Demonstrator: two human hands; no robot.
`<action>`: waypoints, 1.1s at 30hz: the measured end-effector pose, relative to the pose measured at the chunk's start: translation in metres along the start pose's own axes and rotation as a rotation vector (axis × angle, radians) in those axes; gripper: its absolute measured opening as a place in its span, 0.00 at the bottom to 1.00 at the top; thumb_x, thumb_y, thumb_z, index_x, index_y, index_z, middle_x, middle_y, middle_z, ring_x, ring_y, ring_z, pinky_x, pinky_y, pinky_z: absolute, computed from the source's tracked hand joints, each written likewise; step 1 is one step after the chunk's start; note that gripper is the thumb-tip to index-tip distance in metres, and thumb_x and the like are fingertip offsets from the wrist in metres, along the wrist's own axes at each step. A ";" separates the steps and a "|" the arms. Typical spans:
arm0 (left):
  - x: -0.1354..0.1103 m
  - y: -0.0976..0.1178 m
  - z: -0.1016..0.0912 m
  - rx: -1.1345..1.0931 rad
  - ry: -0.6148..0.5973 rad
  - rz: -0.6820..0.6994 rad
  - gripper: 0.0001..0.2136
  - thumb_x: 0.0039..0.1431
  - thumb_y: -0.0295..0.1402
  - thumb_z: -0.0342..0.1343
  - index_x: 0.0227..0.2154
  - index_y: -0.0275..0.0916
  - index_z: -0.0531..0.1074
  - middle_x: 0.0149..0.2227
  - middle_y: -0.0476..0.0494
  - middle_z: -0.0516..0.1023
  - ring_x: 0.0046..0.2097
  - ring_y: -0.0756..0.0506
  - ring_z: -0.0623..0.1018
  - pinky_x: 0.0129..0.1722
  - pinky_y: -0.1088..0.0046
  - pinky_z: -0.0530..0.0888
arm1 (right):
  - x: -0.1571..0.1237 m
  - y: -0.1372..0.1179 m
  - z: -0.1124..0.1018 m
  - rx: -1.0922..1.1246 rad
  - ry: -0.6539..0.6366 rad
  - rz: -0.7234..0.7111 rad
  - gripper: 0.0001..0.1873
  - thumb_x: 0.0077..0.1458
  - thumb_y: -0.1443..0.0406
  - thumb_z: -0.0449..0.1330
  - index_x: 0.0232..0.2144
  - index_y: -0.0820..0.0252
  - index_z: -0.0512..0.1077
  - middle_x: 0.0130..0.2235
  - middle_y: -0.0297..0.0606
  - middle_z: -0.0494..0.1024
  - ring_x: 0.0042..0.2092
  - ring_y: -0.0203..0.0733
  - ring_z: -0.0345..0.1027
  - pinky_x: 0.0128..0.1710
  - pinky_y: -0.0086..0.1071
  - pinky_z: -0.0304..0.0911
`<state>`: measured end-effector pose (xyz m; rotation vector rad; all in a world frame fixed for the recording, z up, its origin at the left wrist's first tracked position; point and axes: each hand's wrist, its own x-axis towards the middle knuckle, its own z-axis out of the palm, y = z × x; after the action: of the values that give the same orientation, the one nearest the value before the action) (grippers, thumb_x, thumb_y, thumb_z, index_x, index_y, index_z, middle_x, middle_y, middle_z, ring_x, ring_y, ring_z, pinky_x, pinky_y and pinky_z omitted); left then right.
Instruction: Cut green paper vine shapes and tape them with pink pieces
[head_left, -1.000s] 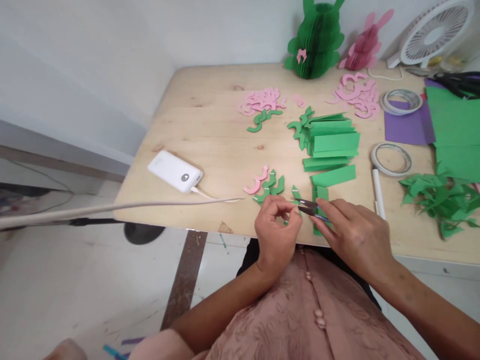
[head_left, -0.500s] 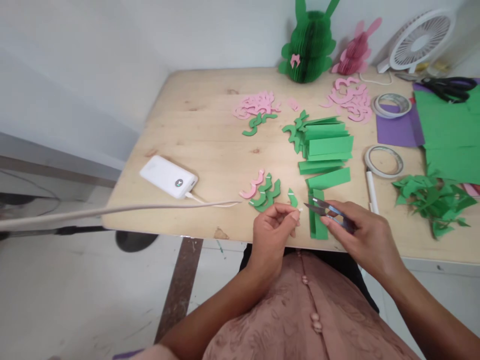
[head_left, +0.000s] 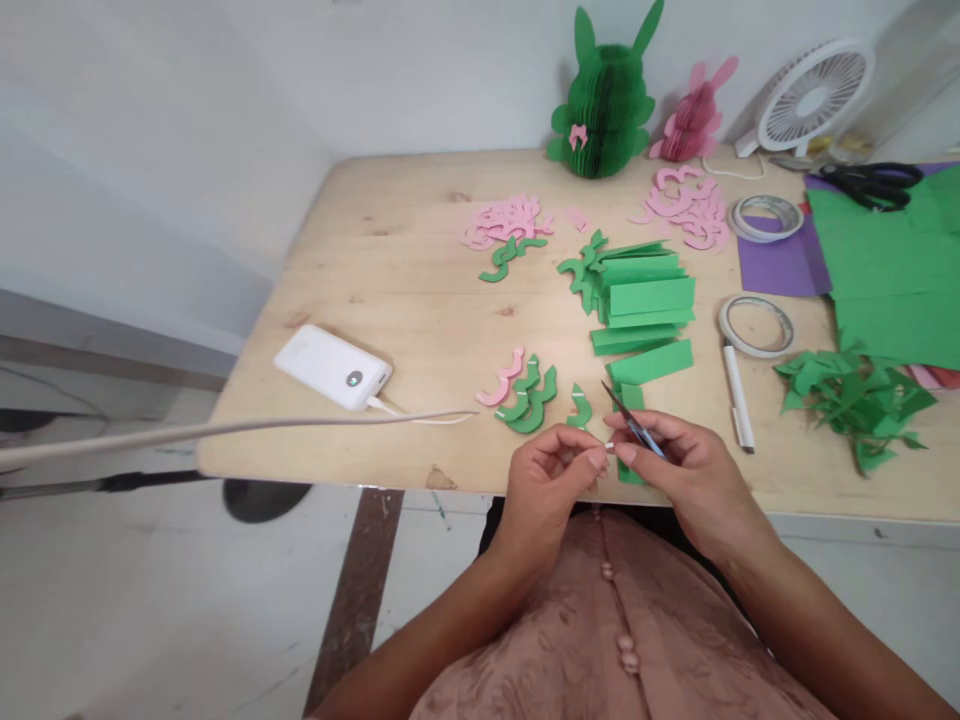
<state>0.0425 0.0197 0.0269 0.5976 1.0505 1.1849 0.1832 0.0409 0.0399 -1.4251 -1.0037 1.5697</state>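
Observation:
My left hand (head_left: 547, 485) is closed in a pinch on a small white strip of tape (head_left: 609, 446) near the table's front edge. From the right, the thumb and fingers of my right hand (head_left: 697, 470) meet the strip's other end. That hand also holds small scissors (head_left: 636, 424), blades pointing up and to the left. Just beyond my fingertips lies a curved green paper piece (head_left: 579, 408) with a white strip on it. Left of it are wavy green cutouts (head_left: 536, 400) and a pink cutout (head_left: 504, 380). A folded green paper strip (head_left: 630, 400) lies partly under my right hand.
Folded green strips (head_left: 651, 298) and pink cutouts (head_left: 504, 222) lie farther back. At right are tape rolls (head_left: 756, 326), a white marker (head_left: 738, 395), green scraps (head_left: 862, 405) and black scissors (head_left: 870, 186). A power bank (head_left: 330, 365) with its cable is at left; paper rabbits (head_left: 607, 110) stand behind.
My right hand has moved left until its fingertips meet the white strip at my left hand. The scissors have turned to point more upward, and their blades have come together.

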 end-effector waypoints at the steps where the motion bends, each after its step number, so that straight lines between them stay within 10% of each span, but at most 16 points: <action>1: 0.000 0.000 -0.001 0.010 0.002 0.004 0.06 0.49 0.32 0.63 0.23 0.37 0.72 0.22 0.51 0.71 0.26 0.53 0.68 0.29 0.77 0.66 | 0.000 0.000 0.001 0.002 0.002 0.003 0.15 0.41 0.58 0.71 0.35 0.52 0.80 0.40 0.36 0.83 0.42 0.42 0.75 0.45 0.35 0.68; 33: 0.000 0.003 -0.005 0.024 0.030 -0.042 0.07 0.46 0.32 0.62 0.21 0.36 0.72 0.21 0.51 0.71 0.25 0.52 0.68 0.28 0.77 0.66 | 0.001 0.000 0.005 -0.047 0.009 0.056 0.21 0.37 0.54 0.72 0.36 0.54 0.80 0.39 0.40 0.82 0.44 0.47 0.75 0.48 0.40 0.68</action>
<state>0.0366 0.0198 0.0270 0.5748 1.0990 1.1488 0.1780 0.0419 0.0394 -1.5034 -1.0092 1.5875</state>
